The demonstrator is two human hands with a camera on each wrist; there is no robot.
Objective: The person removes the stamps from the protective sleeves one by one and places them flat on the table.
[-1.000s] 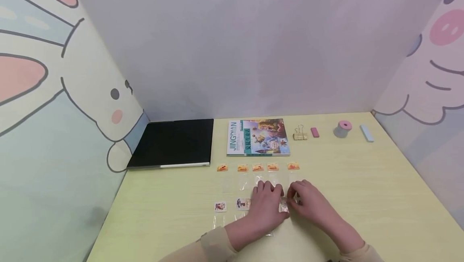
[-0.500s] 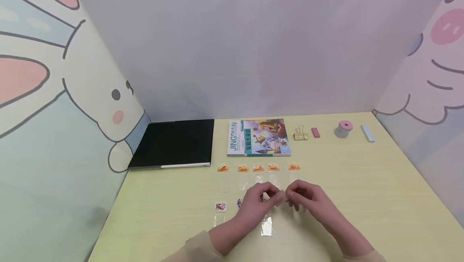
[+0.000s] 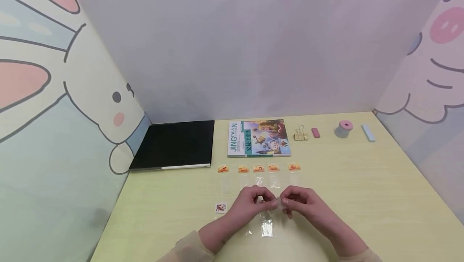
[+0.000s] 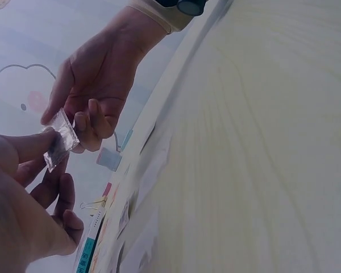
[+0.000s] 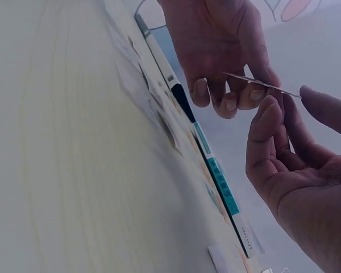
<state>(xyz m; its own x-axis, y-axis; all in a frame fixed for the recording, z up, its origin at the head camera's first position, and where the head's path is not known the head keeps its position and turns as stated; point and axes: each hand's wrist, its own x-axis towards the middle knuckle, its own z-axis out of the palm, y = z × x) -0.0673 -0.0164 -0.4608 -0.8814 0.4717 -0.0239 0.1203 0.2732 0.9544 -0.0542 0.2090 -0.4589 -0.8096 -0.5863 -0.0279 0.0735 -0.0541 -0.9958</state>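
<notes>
Between my two hands a small clear plastic bag [image 4: 61, 141] is held up, with something faintly dark in it that I cannot make out. My left hand [image 3: 251, 205] pinches one side of it between thumb and fingers. Opposite, my right hand [image 3: 302, 203] pinches the other side near its edge. The right wrist view shows the bag [image 5: 261, 84] edge-on as a thin line. Below the hands, another clear bag [image 3: 267, 227] lies on the table, reflecting light. A small printed card [image 3: 221, 207] lies left of my left hand.
Several small orange cards [image 3: 258, 168] lie in a row, with clear bags [image 3: 259, 180] below them. Behind are a book [image 3: 259, 138], a black flat panel [image 3: 174, 145], a binder clip [image 3: 300, 134], a pink eraser [image 3: 315, 132], a pink-topped spool [image 3: 343, 129] and a light-blue bar [image 3: 368, 133].
Both hands were low over the near row of cards. They have lifted the small bag, pinching it from both sides, and shifted slightly left and nearer.
</notes>
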